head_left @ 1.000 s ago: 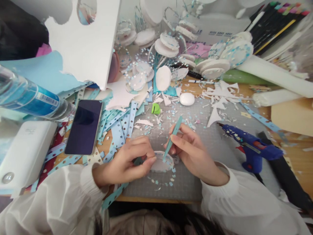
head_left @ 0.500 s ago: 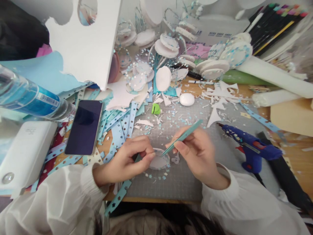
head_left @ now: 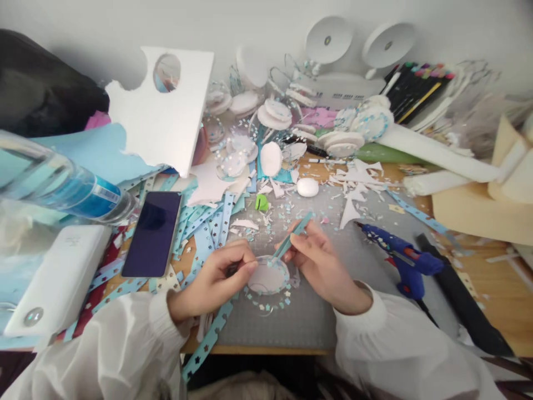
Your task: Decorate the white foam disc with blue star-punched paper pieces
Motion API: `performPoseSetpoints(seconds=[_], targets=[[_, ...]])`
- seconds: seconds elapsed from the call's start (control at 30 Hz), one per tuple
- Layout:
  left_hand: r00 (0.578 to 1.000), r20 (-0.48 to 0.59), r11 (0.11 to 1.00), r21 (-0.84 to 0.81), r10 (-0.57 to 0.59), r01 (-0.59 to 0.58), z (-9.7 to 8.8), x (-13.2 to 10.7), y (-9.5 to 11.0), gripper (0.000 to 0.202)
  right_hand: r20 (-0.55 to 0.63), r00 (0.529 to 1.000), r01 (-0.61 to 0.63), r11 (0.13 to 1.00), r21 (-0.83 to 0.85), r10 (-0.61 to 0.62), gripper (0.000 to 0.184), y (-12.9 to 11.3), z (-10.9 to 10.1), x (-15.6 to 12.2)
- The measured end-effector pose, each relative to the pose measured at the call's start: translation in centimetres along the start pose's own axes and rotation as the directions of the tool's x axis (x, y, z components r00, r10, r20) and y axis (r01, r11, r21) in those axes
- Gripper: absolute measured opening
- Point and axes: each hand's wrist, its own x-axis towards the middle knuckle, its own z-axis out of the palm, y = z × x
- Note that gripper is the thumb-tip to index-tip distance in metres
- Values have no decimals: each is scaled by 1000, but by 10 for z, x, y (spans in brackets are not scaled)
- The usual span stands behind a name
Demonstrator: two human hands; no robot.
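A small white foam disc (head_left: pixel 266 276) lies on the grey cutting mat (head_left: pixel 308 316), ringed by tiny blue and white star cut-outs. My left hand (head_left: pixel 220 275) is closed, its fingertips pinching the disc's left edge. My right hand (head_left: pixel 316 261) is closed round teal tweezers (head_left: pixel 291 239), whose tips touch the disc's upper right rim. Both arms wear white sleeves.
A dark phone (head_left: pixel 153 233), a white power bank (head_left: pixel 58 280) and a lying water bottle (head_left: pixel 62 186) sit at the left. A blue glue gun (head_left: pixel 400 258) lies right of my hand. Punched blue paper strips, foam scraps, decorated discs (head_left: pixel 270 114) and markers (head_left: pixel 416 89) crowd the back.
The view has tilted up and back, showing more wall. My right hand turned the tweezers from a flat angle to a steeper one, tips staying at the disc's rim. My left hand kept hold.
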Motion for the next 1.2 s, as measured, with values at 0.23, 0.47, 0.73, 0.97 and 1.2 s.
performPoseSetpoints(seconds=[0.23,0.47,0.73,0.97,1.2], targets=[[994,-44,995,0,-96,96,-2,2,-2,30,-25,995,91,992,-86,-93,24,4,-3,-4],[984,-13,978,-109,-178,175,-9,3,-2,38,40,993,110,993,-48,-108,24,12,-8,0],[972,9,958,-168,-233,231,-10,5,3,37,108,974,210,974,-91,-200,21,9,-7,-4],[966,-12,939,-236,-260,250,-8,4,2,32,167,950,286,950,-128,-263,17,11,-10,-6],[960,-45,914,-323,-275,247,-7,4,1,29,250,915,365,914,-178,-316,11,10,-13,-9]])
